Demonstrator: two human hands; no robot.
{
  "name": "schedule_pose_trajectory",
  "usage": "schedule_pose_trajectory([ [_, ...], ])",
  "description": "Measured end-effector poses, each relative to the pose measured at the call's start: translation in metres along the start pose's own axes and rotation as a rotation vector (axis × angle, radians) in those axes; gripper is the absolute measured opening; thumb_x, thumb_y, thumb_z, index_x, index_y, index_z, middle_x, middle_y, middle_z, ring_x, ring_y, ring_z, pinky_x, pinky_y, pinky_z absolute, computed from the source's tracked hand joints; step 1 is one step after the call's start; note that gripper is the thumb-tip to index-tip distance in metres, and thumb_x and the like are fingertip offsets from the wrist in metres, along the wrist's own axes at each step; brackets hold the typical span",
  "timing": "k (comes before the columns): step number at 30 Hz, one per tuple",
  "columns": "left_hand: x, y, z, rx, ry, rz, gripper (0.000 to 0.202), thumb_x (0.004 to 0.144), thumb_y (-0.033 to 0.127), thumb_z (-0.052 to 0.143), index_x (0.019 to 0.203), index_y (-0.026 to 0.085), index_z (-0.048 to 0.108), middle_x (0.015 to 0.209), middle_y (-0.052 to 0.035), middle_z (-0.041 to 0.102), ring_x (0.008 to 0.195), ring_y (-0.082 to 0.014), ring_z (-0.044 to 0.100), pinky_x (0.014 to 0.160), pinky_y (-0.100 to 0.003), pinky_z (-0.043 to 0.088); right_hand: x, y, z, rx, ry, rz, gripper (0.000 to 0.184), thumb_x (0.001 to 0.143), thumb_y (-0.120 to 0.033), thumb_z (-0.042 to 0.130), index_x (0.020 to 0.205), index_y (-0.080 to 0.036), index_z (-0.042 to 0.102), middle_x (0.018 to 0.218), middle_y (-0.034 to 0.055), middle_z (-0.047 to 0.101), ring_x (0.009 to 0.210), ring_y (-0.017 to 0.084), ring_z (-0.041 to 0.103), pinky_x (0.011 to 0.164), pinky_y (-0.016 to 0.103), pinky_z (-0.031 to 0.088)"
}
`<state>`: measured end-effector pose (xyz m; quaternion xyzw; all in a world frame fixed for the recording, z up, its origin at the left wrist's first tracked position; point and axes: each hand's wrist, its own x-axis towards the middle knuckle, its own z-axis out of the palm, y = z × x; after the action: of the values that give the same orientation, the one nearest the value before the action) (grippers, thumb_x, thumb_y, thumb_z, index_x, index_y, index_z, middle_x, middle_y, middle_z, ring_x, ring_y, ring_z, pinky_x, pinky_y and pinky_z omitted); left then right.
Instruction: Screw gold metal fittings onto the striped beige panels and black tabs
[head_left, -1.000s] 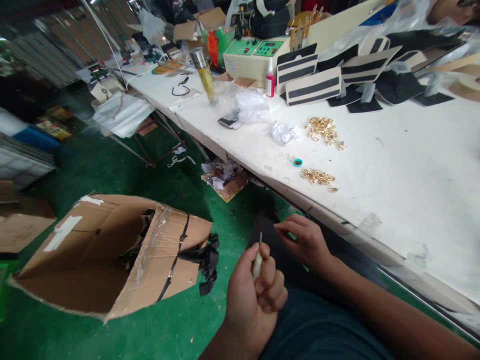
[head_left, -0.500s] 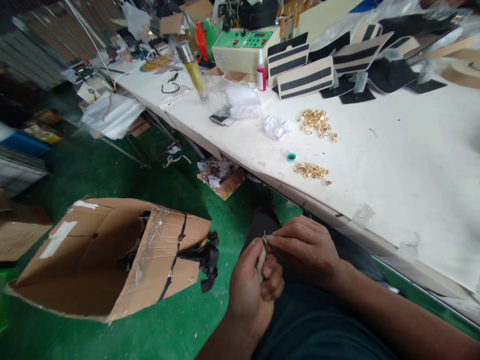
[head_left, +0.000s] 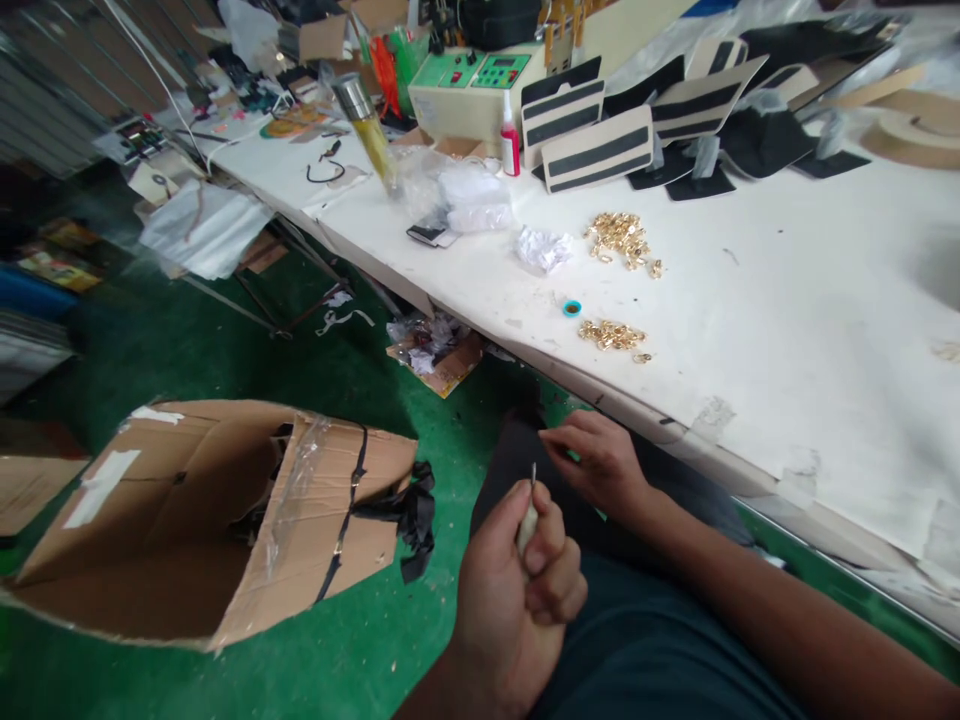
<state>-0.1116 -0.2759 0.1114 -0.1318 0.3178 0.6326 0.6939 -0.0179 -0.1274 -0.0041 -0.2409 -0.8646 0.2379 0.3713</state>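
Observation:
My left hand (head_left: 510, 590) is closed in a fist around a small awl-like tool (head_left: 527, 525). Its pale handle shows between thumb and fingers, and a thin metal tip points up. To the upper right, apart from the tip, my right hand (head_left: 600, 465) is held over my lap with its fingers curled and the fingertips together; whether something tiny is in them I cannot make out. On the white table beyond lie two piles of small gold metal fittings, a nearer pile (head_left: 611, 335) and a farther pile (head_left: 619, 235). A small turquoise cap (head_left: 572, 308) sits beside the nearer one.
An open cardboard box (head_left: 247, 530) stands on the green floor at left. On the table (head_left: 787, 290) are crumpled white paper (head_left: 543, 248), a red bottle (head_left: 510, 140), a control machine (head_left: 472, 95) and black-striped panels (head_left: 598, 150). The table edge runs just beyond my right hand.
My right hand has drawn away from the tool tip, up and to the right. The thin tip now stands bare above my left fist. The view has shifted slightly.

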Motion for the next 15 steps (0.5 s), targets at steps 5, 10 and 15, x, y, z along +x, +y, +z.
schedule_pose_trajectory([
  [5, 0.012, 0.004, -0.006, 0.001, 0.088, 0.047, 0.023, 0.094, 0.035, 0.072, 0.091, 0.019, 0.056, 0.056, 0.0110, 0.039, 0.038, -0.0026, 0.016, 0.037, -0.016, 0.015, 0.013, -0.037, -0.039, 0.106, 0.083, -0.148, 0.022, 0.097, -0.012, 0.065, 0.110, -0.025, 0.076, 0.086, 0.0037, 0.075, 0.072, 0.016, 0.066, 0.067, 0.032, 0.051],
  [10, 0.015, 0.000, -0.005, 0.088, 0.120, 0.045, 0.035, 0.097, 0.043, 0.067, 0.079, 0.019, 0.049, 0.053, 0.0105, 0.037, 0.037, -0.0023, 0.015, 0.037, -0.016, 0.013, 0.010, -0.048, -0.050, 0.144, 0.026, -0.346, 0.016, 0.098, -0.015, 0.068, 0.112, -0.019, 0.073, 0.089, 0.0061, 0.077, 0.074, 0.018, 0.067, 0.068, 0.034, 0.051],
  [15, 0.011, -0.007, -0.006, 0.163, 0.192, 0.100, 0.038, 0.092, 0.047, 0.074, 0.085, 0.021, 0.048, 0.054, 0.0118, 0.037, 0.038, -0.0029, 0.016, 0.038, -0.016, 0.011, 0.013, -0.041, -0.043, 0.078, -0.022, -0.424, 0.011, 0.101, -0.018, 0.064, 0.107, -0.017, 0.073, 0.087, 0.0069, 0.077, 0.073, 0.018, 0.066, 0.067, 0.034, 0.049],
])
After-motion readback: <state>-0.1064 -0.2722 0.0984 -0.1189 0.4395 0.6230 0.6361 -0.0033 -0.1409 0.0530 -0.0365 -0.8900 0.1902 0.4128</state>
